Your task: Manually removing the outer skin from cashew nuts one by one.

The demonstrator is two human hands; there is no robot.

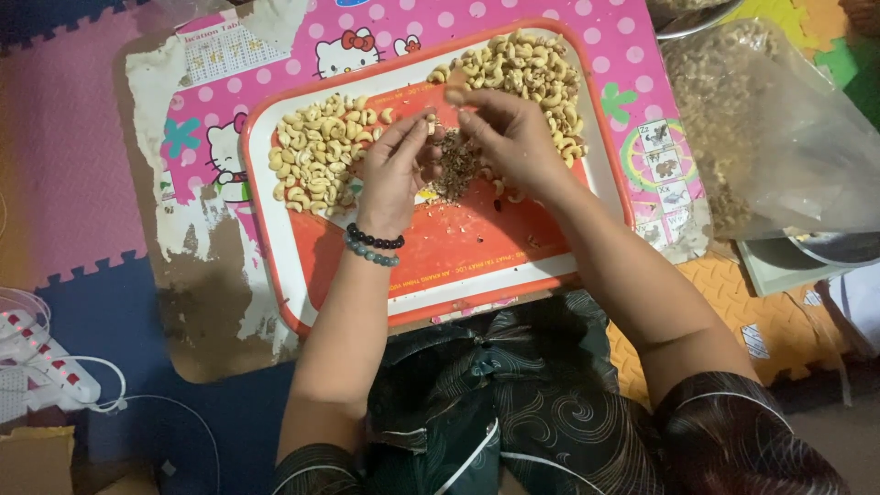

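An orange tray with a white rim rests on a small pink table. On its left lies a heap of pale peeled cashews; a second heap of cashews fills the far right corner. Between them sits a small mound of brown skins. My left hand, with two bead bracelets at the wrist, pinches a small nut at its fingertips. My right hand holds a cashew between thumb and finger, just above the skins.
A clear plastic bag of unpeeled nuts lies to the right, over a metal bowl. A white power strip with cable sits on the foam floor mat at the left. My lap is below the tray.
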